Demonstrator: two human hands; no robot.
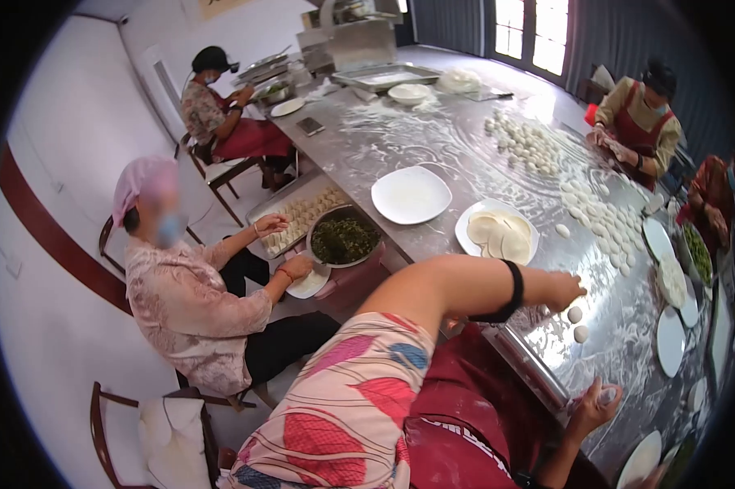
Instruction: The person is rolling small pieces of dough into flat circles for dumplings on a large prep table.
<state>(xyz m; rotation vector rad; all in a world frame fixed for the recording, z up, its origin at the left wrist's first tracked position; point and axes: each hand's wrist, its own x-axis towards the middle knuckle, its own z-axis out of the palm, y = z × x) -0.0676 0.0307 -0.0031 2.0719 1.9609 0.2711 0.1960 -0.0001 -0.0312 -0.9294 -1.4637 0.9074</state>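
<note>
My left hand (565, 290) reaches across the floured steel table, fingers partly spread, with nothing visible in them. Just beside it lie two small dough balls, one (575, 314) nearer the fingers and another (580, 334) below. At the lower right, my right hand (594, 409) is closed around a pale lump that looks like a dough ball (606, 397). A metal roller or bar (539, 367) runs along the table edge between my hands. Left of my left hand, a white plate (464, 236) carries a stack of flat round dough wrappers (502, 235).
An empty white plate (411, 196) and many dough pieces (600, 216) lie on the table (433, 138). A seated person (188, 285) at left works beside a bowl of green filling (345, 236) and a tray of dumplings (306, 213). Other people sit farther around the table.
</note>
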